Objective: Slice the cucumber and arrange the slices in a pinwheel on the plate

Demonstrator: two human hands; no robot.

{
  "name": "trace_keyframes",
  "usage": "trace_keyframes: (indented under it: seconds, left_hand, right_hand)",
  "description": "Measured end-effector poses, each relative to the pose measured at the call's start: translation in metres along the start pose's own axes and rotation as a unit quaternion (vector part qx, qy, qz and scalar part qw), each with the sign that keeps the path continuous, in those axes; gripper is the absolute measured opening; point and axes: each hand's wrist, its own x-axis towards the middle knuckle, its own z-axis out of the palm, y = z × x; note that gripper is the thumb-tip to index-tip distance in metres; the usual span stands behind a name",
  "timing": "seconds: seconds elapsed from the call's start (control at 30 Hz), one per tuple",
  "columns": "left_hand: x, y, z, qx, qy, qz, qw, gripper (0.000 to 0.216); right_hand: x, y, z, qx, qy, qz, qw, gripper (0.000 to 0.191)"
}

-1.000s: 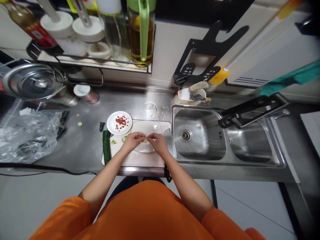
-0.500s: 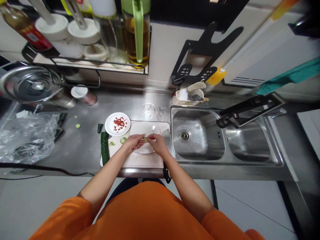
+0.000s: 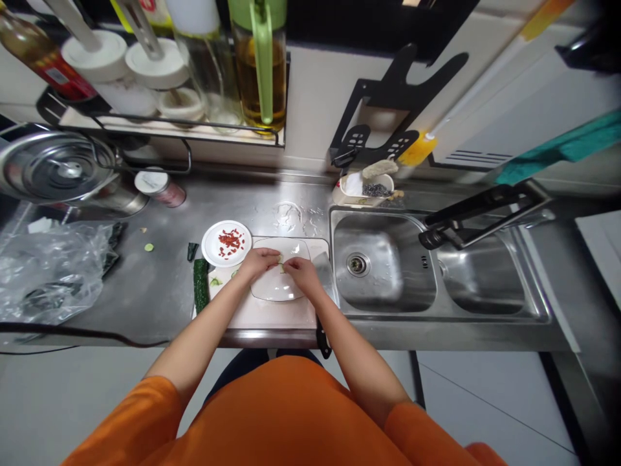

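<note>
My left hand (image 3: 261,261) is closed over a white plate (image 3: 279,290), its fingertips pinching a small green cucumber slice (image 3: 281,260). Opposite it, my right hand (image 3: 301,272) is also closed, thumb and fingers pressed on the slice's near side. Fingers hide much of the slice. Under the plate lies a white cutting board (image 3: 272,316). A dark green piece of cucumber (image 3: 200,285) rests across the board's left edge, and a few thin cucumber scraps (image 3: 216,281) lie beside it. A small white plate with red bits (image 3: 209,244) sits behind my left hand.
A knife (image 3: 323,336) lies along the board's right side, handle over the counter edge. Further right is a double steel sink (image 3: 388,259) with a black faucet (image 3: 466,217). A plastic bag (image 3: 58,272), a lidded pot (image 3: 68,171) and a jar (image 3: 162,188) stand left. Bottles fill a rack above.
My left hand has turned from palm-up to palm-down and moved slightly up and right over the plate. My right hand has stayed close by, its fingertips shifted a little toward the plate.
</note>
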Motion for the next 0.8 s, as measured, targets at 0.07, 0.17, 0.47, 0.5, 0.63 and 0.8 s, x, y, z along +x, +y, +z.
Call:
trace_keyframes:
  seconds: [0.07, 0.17, 0.47, 0.5, 0.63, 0.8]
  left_hand:
    - [0.006, 0.004, -0.001, 0.086, 0.016, 0.036, 0.995, 0.024]
    - [0.015, 0.009, 0.000, 0.222, 0.057, 0.102, 0.968, 0.018]
    - [0.032, 0.014, 0.005, 0.392, 0.096, 0.256, 0.878, 0.017]
    - [0.033, 0.014, 0.005, 0.404, 0.097, 0.257, 0.872, 0.018]
    - [0.038, 0.014, 0.004, 0.439, 0.091, 0.251, 0.858, 0.020]
    - [0.040, 0.013, 0.004, 0.456, 0.092, 0.252, 0.849, 0.022]
  right_hand:
    - [0.006, -0.003, 0.000, -0.025, 0.012, 0.012, 1.000, 0.015]
    - [0.017, -0.008, 0.001, -0.085, 0.037, 0.029, 0.995, 0.015]
    - [0.035, -0.027, 0.005, -0.233, 0.063, 0.080, 0.967, 0.018]
    - [0.035, -0.029, 0.006, -0.238, 0.062, 0.085, 0.965, 0.019]
    - [0.037, -0.034, 0.010, -0.251, 0.057, 0.096, 0.961, 0.020]
    - [0.037, -0.034, 0.012, -0.260, 0.055, 0.098, 0.959, 0.021]
